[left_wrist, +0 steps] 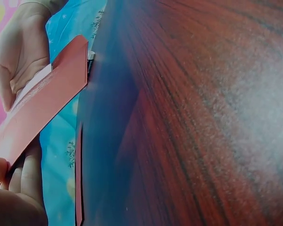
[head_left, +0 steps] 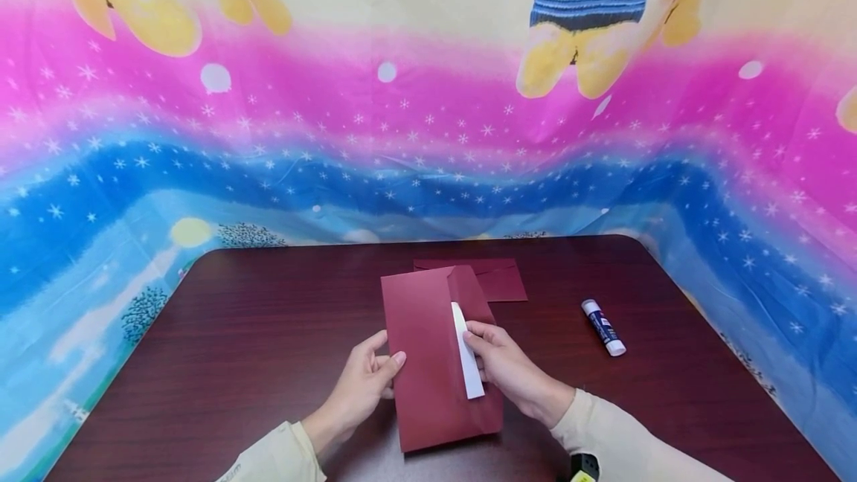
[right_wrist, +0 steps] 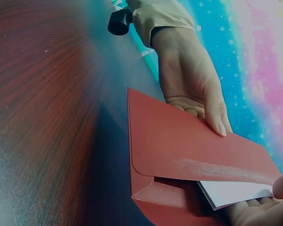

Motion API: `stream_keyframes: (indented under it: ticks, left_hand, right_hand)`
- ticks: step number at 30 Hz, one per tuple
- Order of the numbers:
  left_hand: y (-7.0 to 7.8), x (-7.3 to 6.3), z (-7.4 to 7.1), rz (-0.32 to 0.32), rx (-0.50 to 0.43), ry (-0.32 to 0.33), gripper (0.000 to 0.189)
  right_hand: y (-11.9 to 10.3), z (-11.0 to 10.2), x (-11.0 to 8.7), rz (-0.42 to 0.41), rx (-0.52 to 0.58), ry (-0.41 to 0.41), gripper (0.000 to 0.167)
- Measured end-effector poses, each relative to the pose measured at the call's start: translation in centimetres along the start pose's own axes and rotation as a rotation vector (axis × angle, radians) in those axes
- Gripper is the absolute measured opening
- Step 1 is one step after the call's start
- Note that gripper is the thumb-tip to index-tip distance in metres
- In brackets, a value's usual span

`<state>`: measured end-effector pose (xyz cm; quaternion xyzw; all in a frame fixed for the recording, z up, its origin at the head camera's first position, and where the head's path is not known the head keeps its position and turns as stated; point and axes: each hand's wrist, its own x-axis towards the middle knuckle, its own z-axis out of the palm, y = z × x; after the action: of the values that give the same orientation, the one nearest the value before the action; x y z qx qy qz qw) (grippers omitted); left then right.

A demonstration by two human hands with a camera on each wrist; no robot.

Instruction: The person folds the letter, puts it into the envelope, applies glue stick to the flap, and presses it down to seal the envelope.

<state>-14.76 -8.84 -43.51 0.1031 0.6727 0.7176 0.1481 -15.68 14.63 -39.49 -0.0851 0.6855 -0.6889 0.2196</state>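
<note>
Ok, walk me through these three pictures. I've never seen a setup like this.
There is no machine here, just a person's two bare hands. The wide picture comes from a camera worn on the head, looking forward and down. The other two come from cameras worn on the left and right wrists, showing the same work from each side.

On the dark wood-grain table lie a glue stick, off to the right, and a flat maroon envelope farther back.

The left hand has its grip on the edge of an open envelope. The right hand pinches white paper that sticks partly out of that envelope's opening.
</note>
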Motion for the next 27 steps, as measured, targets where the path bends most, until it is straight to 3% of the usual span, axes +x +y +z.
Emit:
stream_keyframes:
  ticks: [7, 19, 23, 27]
  left_hand:
    - [-0.1, -0.1, 0.5, -0.010, -0.020, 0.017, 0.046]
    - [-0.4, -0.2, 1.3, -0.008, -0.023, 0.076, 0.047]
    - [-0.4, -0.1, 1.4, -0.007, -0.018, 0.101, 0.050]
    - [-0.3, -0.1, 1.5, -0.005, -0.026, 0.116, 0.054]
  right_hand:
    - [0.0, 1.0, 0.2, 0.034, 0.025, 0.018, 0.030]
    - [-0.2, 2.3, 0.3, 0.075, -0.034, 0.081, 0.064]
    - [-0.3, 2.3, 0.5, 0.073, 0.007, 0.095, 0.054]
    - [-0.3, 2.0, 0.6, 0.040, 0.047, 0.060, 0.028]
